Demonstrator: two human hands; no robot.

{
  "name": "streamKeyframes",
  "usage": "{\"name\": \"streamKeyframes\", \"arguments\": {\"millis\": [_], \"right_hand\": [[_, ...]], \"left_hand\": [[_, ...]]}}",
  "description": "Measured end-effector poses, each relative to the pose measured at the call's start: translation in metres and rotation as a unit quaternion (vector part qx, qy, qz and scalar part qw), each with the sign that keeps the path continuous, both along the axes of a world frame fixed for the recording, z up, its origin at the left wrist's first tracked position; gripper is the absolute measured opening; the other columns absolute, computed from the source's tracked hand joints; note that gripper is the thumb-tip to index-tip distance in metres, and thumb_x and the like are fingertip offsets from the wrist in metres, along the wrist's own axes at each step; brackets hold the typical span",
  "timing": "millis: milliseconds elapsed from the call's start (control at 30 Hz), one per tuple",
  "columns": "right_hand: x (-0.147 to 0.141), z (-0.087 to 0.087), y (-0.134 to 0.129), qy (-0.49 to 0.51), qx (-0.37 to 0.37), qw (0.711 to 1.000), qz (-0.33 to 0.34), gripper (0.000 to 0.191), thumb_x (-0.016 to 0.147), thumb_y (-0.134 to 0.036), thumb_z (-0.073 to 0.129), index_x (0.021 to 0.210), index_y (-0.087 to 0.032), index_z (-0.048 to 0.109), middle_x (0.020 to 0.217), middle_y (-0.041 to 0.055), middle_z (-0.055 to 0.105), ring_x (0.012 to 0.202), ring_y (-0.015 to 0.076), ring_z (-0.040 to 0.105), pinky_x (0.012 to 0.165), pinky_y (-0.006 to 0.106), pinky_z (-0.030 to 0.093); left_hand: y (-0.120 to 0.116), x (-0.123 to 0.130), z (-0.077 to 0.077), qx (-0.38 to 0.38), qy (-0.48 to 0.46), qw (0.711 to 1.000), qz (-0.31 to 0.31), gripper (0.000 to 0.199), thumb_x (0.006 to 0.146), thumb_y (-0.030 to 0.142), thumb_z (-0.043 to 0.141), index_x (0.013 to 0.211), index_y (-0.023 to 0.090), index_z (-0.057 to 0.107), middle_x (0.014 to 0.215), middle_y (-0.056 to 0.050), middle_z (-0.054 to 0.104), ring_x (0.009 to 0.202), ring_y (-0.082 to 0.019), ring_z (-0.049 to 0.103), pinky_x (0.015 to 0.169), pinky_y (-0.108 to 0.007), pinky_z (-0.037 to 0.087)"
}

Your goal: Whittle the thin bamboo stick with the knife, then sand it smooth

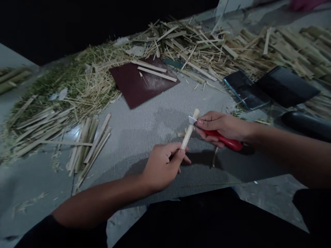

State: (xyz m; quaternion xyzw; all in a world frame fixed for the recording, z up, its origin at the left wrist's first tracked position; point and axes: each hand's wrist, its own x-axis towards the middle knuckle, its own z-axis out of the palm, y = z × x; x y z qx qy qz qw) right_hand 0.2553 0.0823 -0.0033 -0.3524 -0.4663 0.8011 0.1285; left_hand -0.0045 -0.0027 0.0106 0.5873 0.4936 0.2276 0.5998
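Observation:
My left hand [165, 163] is closed around the lower end of a pale bamboo strip [188, 135], which slants up and to the right. In my right hand [219, 125] is a red-handled knife [229, 140], its short blade lying against the strip near the upper end. The fingers of that hand wrap the handle close to the blade. Beneath both hands spreads a grey mat [139, 137], with a thin shaving [215, 156] below the knife. The strip's lowest end is hidden in my left hand.
A maroon board [134, 86] carries two pale strips [157, 74]. Cut strips [86, 144] lie in bundles at left. Shavings [95, 75] and bamboo scraps [188, 48] heap up behind. A phone [245, 89] and a dark flat object [287, 86] rest at right.

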Motion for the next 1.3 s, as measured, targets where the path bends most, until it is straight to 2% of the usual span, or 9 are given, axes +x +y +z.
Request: {"name": "streamKeyframes", "arguments": {"millis": [233,500,600,733,800,933,1100,1200,1300], "right_hand": [[-0.006,-0.005,-0.012,0.049,-0.073,0.992,0.093,0.055,0.107,-0.068,0.069,0.087,-0.017,0.063,0.055,-0.0047,0.054,0.039,0.0099,0.051,0.036,0.018,0.041],[-0.005,-0.009,-0.005,0.031,-0.016,0.997,0.067,0.056,0.105,-0.068,0.075,0.086,-0.016,0.066,0.057,-0.0040,0.055,0.041,0.0086,0.049,0.039,0.020,0.045],[0.009,-0.002,0.012,-0.014,0.018,1.000,-0.007,0.048,0.112,-0.055,0.069,0.084,-0.017,0.063,0.056,-0.0037,0.054,0.041,0.0082,0.050,0.040,0.019,0.041],[0.031,0.020,0.039,-0.100,0.070,0.966,-0.226,0.042,0.125,-0.029,0.042,0.087,-0.018,0.056,0.057,-0.0046,0.050,0.043,0.0049,0.049,0.046,0.019,0.034],[0.034,0.027,0.043,-0.087,0.067,0.961,-0.254,0.044,0.126,-0.028,0.036,0.088,-0.018,0.054,0.057,-0.0048,0.047,0.043,0.0045,0.048,0.047,0.021,0.032],[0.020,0.022,0.027,-0.044,0.064,0.973,-0.220,0.040,0.122,-0.040,0.050,0.093,-0.016,0.064,0.059,-0.0014,0.055,0.044,0.0078,0.054,0.045,0.020,0.038],[-0.002,0.011,0.004,-0.012,0.125,0.978,-0.166,0.047,0.091,-0.053,0.095,0.083,-0.018,0.065,0.062,0.0005,0.064,0.043,0.0084,0.055,0.038,0.019,0.040],[-0.010,0.010,-0.005,-0.041,0.122,0.981,-0.149,0.051,0.085,-0.056,0.099,0.080,-0.019,0.064,0.063,0.0005,0.066,0.044,0.0088,0.057,0.039,0.019,0.044],[-0.017,0.007,-0.012,-0.059,0.116,0.984,-0.118,0.052,0.085,-0.058,0.098,0.081,-0.018,0.066,0.065,0.0015,0.068,0.046,0.0101,0.060,0.039,0.019,0.047]], "left_hand": [[-0.001,0.000,0.002,0.026,0.015,0.999,-0.017,0.030,0.110,0.032,0.056,0.099,0.015,0.079,0.082,-0.005,0.082,0.052,-0.008,0.062,0.053,-0.020,0.046],[0.000,-0.001,0.000,0.026,0.038,0.999,-0.009,0.031,0.110,0.033,0.055,0.106,0.015,0.080,0.088,-0.007,0.083,0.055,-0.010,0.066,0.056,-0.023,0.049],[-0.006,-0.002,0.003,0.026,0.051,0.998,-0.017,0.034,0.109,0.034,0.055,0.099,0.015,0.080,0.086,-0.007,0.082,0.055,-0.011,0.067,0.057,-0.024,0.049],[-0.016,-0.003,0.010,0.029,0.043,0.998,-0.038,0.036,0.110,0.035,0.056,0.093,0.015,0.080,0.071,-0.005,0.075,0.059,-0.013,0.069,0.060,-0.024,0.051],[-0.017,-0.001,0.010,-0.002,0.022,1.000,-0.017,0.033,0.110,0.035,0.056,0.099,0.014,0.080,0.078,-0.006,0.079,0.058,-0.012,0.069,0.060,-0.024,0.053],[-0.012,0.002,0.002,-0.047,-0.020,0.999,0.015,0.028,0.109,0.036,0.060,0.111,0.013,0.076,0.091,-0.009,0.083,0.056,-0.010,0.067,0.059,-0.023,0.054],[-0.008,0.002,-0.005,-0.100,-0.049,0.994,-0.006,0.030,0.107,0.036,0.063,0.123,0.013,0.073,0.089,-0.008,0.083,0.054,-0.010,0.064,0.053,-0.022,0.050],[-0.003,0.003,-0.004,-0.101,-0.055,0.993,-0.021,0.029,0.109,0.038,0.063,0.124,0.015,0.071,0.086,-0.007,0.082,0.059,-0.012,0.066,0.058,-0.023,0.053],[0.002,0.004,-0.006,-0.055,-0.053,0.997,-0.027,0.026,0.111,0.040,0.062,0.110,0.016,0.071,0.078,-0.005,0.078,0.068,-0.014,0.071,0.067,-0.025,0.055]]}}
